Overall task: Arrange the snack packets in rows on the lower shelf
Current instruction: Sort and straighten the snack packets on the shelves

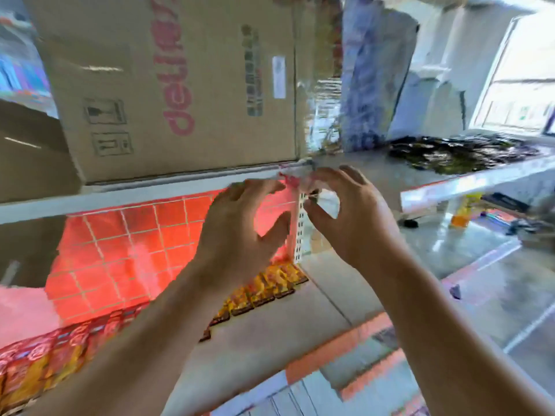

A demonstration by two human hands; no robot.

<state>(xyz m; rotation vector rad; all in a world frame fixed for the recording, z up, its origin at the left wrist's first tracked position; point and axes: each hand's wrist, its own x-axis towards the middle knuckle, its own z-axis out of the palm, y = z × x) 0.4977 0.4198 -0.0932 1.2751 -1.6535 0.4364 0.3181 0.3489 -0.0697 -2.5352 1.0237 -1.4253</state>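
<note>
Above snack packets (264,291), hands (240,226) (353,219) pinching clear wrapper (295,177)

Two hands (240,232) raised, snack packets (264,291) on lower shelf (279,325)

Upper shelf (180,190): one brown cardboard box (168,85), with red lettering running sideways and handling symbols on its face. Just beside it stands a blue-patterned bag (369,85). Further right lies a dark glossy heap (459,154), contents unclear. Red tiled back panel (120,250) below. White perforated upright (300,235). Yellow bottle (464,211) at far right, blurred.
</note>
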